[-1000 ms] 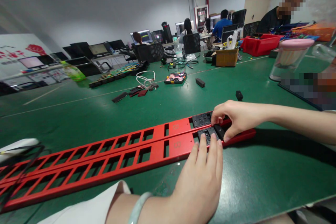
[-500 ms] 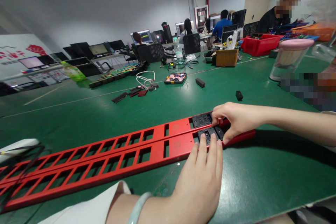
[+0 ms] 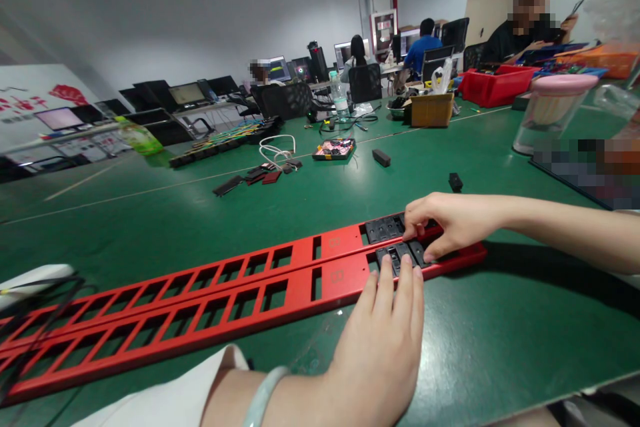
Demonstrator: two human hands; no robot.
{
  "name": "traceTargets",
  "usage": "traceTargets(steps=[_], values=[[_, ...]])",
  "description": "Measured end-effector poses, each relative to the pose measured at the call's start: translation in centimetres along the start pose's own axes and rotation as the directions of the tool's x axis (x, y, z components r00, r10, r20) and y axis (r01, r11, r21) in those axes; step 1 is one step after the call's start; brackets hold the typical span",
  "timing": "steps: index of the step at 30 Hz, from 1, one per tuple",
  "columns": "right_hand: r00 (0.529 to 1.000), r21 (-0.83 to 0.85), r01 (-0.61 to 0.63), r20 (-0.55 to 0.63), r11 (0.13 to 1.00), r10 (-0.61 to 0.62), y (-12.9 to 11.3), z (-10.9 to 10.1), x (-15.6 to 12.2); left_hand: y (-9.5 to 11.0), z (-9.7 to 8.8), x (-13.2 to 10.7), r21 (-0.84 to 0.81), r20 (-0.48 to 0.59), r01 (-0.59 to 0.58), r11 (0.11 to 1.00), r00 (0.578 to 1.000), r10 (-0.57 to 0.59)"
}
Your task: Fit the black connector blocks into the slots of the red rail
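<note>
Two long red slotted rails (image 3: 295, 307) lie side by side on the green table, running from the lower left to the right. Black plastic modules (image 3: 384, 229) fill openings near the right end of the far rail. My left hand (image 3: 380, 340) rests on the near rail, fingers stretched out, with the fingertips on a black module there. My right hand (image 3: 445, 223) reaches in from the right. Its thumb and bent fingers straddle a small black plastic module (image 3: 418, 253) set in the near rail. The fingers partly hide the modules beneath them.
Beyond the rails lie two small black blocks (image 3: 381, 158), a parts tray (image 3: 334, 149), dark flat pieces (image 3: 255, 175) and a white cable. A lidded clear jar (image 3: 553, 113) and a red bin (image 3: 497, 85) stand at right. A co-worker sits behind the bin.
My right thumb has shifted slightly up and in over the black module. My left hand and the rails stay put. The co-worker at right now holds up thin wires.
</note>
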State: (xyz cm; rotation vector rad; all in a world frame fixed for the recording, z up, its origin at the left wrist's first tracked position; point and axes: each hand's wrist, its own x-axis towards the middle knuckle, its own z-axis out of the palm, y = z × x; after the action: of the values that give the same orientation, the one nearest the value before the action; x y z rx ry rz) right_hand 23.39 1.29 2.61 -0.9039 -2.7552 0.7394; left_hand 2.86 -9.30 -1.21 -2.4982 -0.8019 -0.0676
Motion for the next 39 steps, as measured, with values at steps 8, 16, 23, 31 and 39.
traceTargets(steps=[8, 16, 23, 31, 39], values=[[0.999, 0.057, 0.001, 0.033, 0.998, -0.003, 0.5, -0.2, 0.0, 0.0, 0.0, 0.0, -0.001, 0.003, 0.004, 1.000, 1.000, -0.004], [0.998, 0.104, -0.041, 0.045, 0.994, 0.037, 0.8, 0.0, 0.2, -0.1, -0.1, 0.0, -0.007, 0.010, 0.008, 1.000, 1.000, -0.008], [0.998, 0.151, -0.045, 0.043, 0.988, 0.039, 0.7, 0.0, 0.1, 0.0, 0.0, 0.0, -0.005, 0.023, 0.000, 1.000, 1.000, 0.000], [0.998, 0.207, -0.044, 0.045, 0.977, 0.035, 0.9, 0.1, 0.3, -0.5, -0.3, 0.3, -0.049, 0.101, -0.024, 0.999, 0.995, 0.029], [0.999, 0.172, -0.009, 0.036, 0.985, 0.002, 1.2, 0.2, 0.3, -0.8, 0.0, 0.4, -0.154, 0.179, -0.020, 0.988, 0.983, 0.048]])
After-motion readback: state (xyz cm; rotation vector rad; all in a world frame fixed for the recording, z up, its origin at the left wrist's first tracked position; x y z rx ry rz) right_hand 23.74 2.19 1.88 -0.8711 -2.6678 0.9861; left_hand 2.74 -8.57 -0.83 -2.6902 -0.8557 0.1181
